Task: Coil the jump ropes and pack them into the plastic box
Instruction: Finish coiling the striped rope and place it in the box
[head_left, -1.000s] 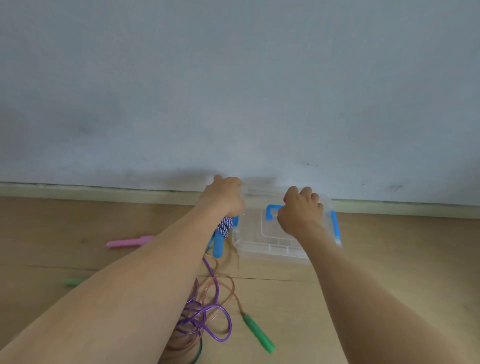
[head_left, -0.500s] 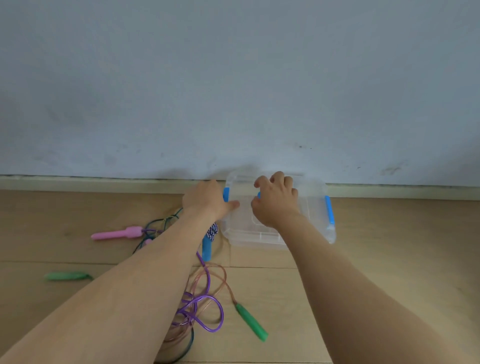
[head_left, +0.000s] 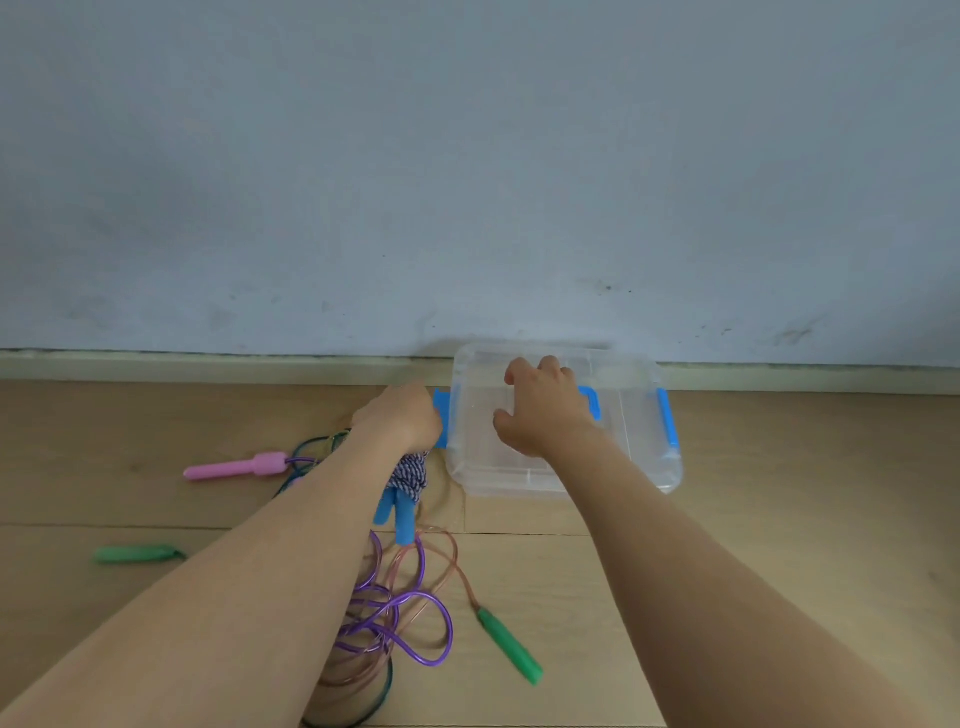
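Here the clear plastic box sits on the wood floor with its lid on, its far long side just beside the skirting board. Its long axis runs left to right, roughly parallel to the wall, with a blue latch at each short end: the left latch and the right latch.

The right hand rests on the lid, fingers spread and arched, closed round nothing. The blue lid handle shows just past its knuckles. The left hand is at the left latch with fingers curled. I cannot tell whether it grips the latch, as the fingertips are hidden.

Under the left wrist lies the coiled blue-handled rope, its 2 handles pointing toward the camera. Nearer lie loose loops of a purple rope, all outside the box.

Against 0.5 s ago, the left thumb no longer reaches flat onto the latch, which now stands out from the end wall. The box lies in about the same place, and the right hand is on the lid as before.
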